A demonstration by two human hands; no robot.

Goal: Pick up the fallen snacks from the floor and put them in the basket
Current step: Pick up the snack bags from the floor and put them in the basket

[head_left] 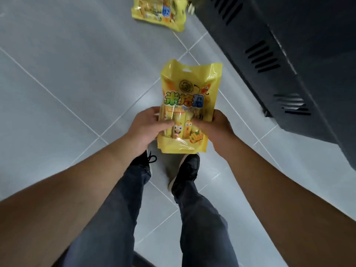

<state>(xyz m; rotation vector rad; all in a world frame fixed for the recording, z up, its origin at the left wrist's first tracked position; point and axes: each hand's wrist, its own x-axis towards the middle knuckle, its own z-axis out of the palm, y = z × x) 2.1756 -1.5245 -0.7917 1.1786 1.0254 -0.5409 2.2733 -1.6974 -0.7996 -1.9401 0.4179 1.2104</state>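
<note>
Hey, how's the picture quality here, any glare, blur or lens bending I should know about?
Head view: sharp at the centre, where the left hand and right hand grip the yellow plastic snack bag, its film showing streaks of glare; the second yellow snack bag on the grey tile floor at the top edge is motion-blurred; wide-angle distortion bows the tile lines and the dark vented cabinet; lighting is soft and even.

— What is the nearer snack pack [187,105] like?
— A glossy yellow pouch with green lettering and cartoon sticks, held upright above the floor [57,74], hang-hole end pointing away, its lower half between two hands.
— And the other?
— A second yellow pack [159,13] lies flat on the grey tiles farther off, partly cut by the frame's top edge.
</note>
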